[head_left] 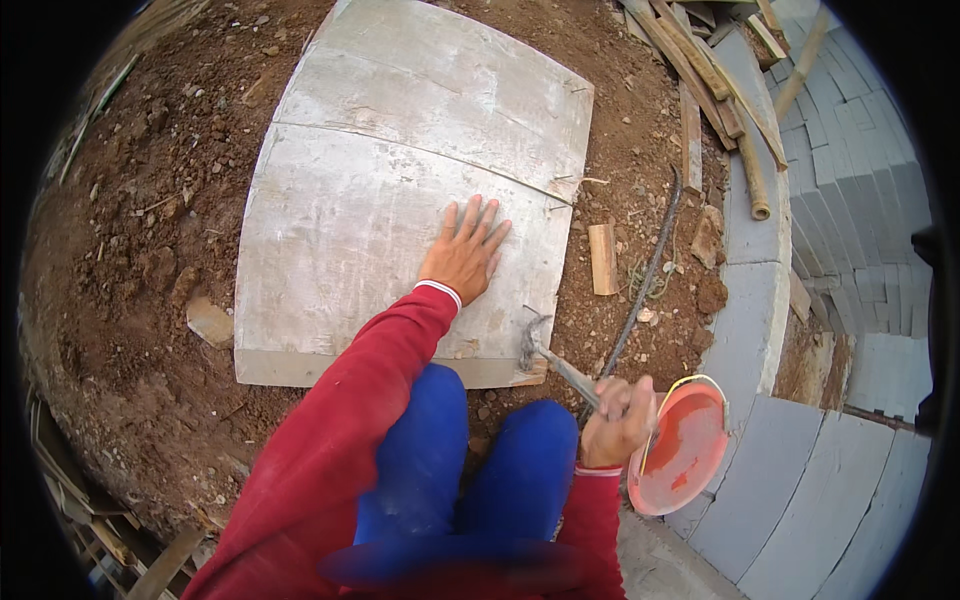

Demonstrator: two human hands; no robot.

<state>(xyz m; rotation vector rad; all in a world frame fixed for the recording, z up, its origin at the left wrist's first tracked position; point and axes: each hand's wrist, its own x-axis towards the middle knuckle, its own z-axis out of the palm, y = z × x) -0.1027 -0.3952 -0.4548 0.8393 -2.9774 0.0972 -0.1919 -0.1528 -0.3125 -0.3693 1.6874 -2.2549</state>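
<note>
A broad, pale wooden panel (340, 230) made of boards lies on the soil in front of my knees. My left hand (462, 255) rests flat on it, fingers spread. In my right hand (618, 422) is the handle of a claw hammer (562, 368), its head over the panel's near right corner. A bent nail (533, 311) sticks up right by the hammer head. Farther along the right edge, several more nails (562, 206) stand out of the boards.
A red plastic bucket (682, 455) with a yellow handle stands right of my right hand. Beyond the panel lie a wood offcut (603, 259), a dark rod (650, 275) and piled timber (700, 70). Grey blocks (750, 300) line the right side; a stone (210, 322) sits left.
</note>
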